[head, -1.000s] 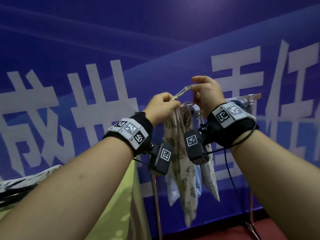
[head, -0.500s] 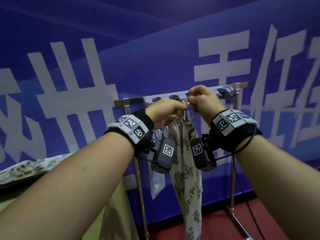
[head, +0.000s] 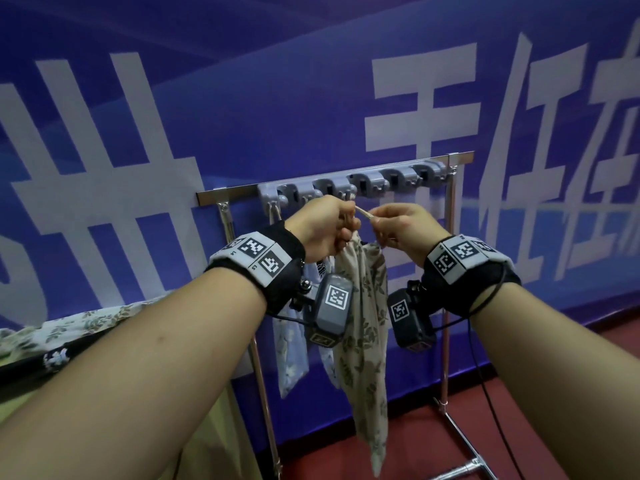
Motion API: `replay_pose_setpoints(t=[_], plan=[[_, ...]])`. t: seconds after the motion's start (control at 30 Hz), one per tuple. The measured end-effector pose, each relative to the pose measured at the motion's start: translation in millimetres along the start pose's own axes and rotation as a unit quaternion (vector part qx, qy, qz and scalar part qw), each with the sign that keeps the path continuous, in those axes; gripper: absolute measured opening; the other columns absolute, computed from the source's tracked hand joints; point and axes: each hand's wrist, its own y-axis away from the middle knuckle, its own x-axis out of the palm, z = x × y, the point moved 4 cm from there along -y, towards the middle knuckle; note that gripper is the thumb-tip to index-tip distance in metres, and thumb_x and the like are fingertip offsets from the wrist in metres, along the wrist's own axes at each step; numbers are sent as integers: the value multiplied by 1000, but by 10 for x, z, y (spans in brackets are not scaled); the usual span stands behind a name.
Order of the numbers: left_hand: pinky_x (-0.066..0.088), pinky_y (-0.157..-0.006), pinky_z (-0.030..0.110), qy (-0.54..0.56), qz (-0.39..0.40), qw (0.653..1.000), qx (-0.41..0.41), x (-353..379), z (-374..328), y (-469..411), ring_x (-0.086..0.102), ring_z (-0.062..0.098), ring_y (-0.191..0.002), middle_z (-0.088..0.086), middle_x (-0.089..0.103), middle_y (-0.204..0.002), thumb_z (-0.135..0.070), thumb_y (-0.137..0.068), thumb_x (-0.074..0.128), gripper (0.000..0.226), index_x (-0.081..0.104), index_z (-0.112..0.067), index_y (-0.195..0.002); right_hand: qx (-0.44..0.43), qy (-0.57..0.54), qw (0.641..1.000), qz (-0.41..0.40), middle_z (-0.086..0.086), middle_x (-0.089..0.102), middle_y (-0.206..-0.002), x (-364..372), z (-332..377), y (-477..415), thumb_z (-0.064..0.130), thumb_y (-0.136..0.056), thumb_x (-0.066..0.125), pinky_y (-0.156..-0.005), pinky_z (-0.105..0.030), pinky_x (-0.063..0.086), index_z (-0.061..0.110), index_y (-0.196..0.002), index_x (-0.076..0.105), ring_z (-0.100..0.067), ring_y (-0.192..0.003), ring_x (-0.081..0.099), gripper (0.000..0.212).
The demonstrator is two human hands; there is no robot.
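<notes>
I am logging the front cloth (head: 363,323) as beige, carrying a dark olive leaf print; its cord (head: 363,213) is showing pale cream. The rear cloth (head: 290,351) is reading pale blue-white with a faint flower pattern. The hook strip (head: 346,184) is showing light grey with black slots, and the rail (head: 228,197) is showing silver. The backdrop (head: 277,98) is showing deep blue with large white characters. I am also recording a dark red floor (head: 415,441), a yellow-green table cover (head: 221,445), and black wristbands (head: 280,285) bearing grey tags with black-and-white square codes.

left hand (head: 322,226), right hand (head: 401,228), raised, fingers pinched
</notes>
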Motion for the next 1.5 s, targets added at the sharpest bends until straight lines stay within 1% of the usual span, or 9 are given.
replay_pose_setpoints(t=[0.23, 0.33, 0.47, 0.6, 0.7, 0.8, 0.9, 1.13, 1.5], plan=[[32, -51, 18, 85, 8, 996, 15, 236, 47, -222, 37, 7, -50, -3, 46, -67, -19, -103, 36, 31, 50, -15, -75, 10, 95, 995, -37, -10, 59, -74, -227, -264, -129, 10, -94, 55, -74, -34, 44, 13, -70, 61, -22, -74, 54, 25], [36, -52, 17, 71, 25, 997, 19, 328, 18, -330, 39, 8, -54, -2, 46, -68, -12, -101, 42, 22, 52, -15, -83, -14, 76, 987, -138, -2, 60, -62, -449, -299, -207, 14, -94, 57, -63, -24, 44, 13, -67, 61, -5, -52, 54, 27], [36, -55, 19, -109, 14, 992, 60, 415, -8, -518, 50, 6, -52, -1, 57, -67, -11, -97, 55, 16, 63, -12, -84, -56, 116, 962, -241, 3, 57, -58, -660, -206, -287, 17, -92, 59, -46, -11, 38, 8, -75, 66, 1, -41, 47, 21], [36, -47, 15, -251, -44, 959, 124, 428, -152, -710, 52, 4, -50, -2, 57, -67, -14, -97, 58, 18, 65, -9, -81, -51, 146, 953, -260, 2, 61, -63, -724, -251, -464, 20, -92, 59, -50, -19, 42, 14, -75, 67, -7, -49, 49, 21], [50, -77, 27, -419, -129, 882, 173, 385, -214, -950, 57, 15, -88, -6, 62, -81, -34, -94, 61, 18, 70, -26, -81, -36, 126, 951, -280, 1, 60, -60, -757, -358, -643, 20, -93, 58, -42, -18, 43, 16, -71, 66, -2, -37, 50, 23], [29, -108, 42, -468, -216, 836, 186, 307, -230, -1141, 37, 23, -126, -7, 54, -127, -46, -93, 59, 20, 74, -33, -92, -32, 110, 953, -281, 1, 59, -57, -759, -412, -839, 19, -91, 59, -53, -32, 55, 16, -67, 65, -9, -44, 59, 25], [11, -117, 51, -456, -239, 836, 190, 229, -286, -1280, 24, 23, -137, -7, 39, -143, -49, -92, 59, 20, 73, -35, -93, -33, 158, 946, -280, -1, 64, -62, -774, -364, -1035, 24, -89, 63, -60, -39, 60, 18, -72, 68, -16, -53, 66, 19], [8, -117, 53, -458, -291, 824, 164, 86, -336, -1633, 20, 22, -140, -10, 32, -150, -43, -94, 58, 21, 75, -32, -98, -21, 214, 943, -253, -9, 70, -79, -749, -385, -1457, 25, -92, 59, -67, -33, 59, 11, -87, 72, -20, -63, 69, 19], [0, -117, 55, -576, -245, 754, 201, -21, -209, -1907, 19, 24, -143, -2, 37, -149, -39, -93, 61, 21, 73, -27, -104, 1, 200, 949, -243, -10, 71, -72, -633, -803, -1623, 33, -89, 62, -74, -44, 58, 15, -63, 67, -24, -67, 69, 31]])
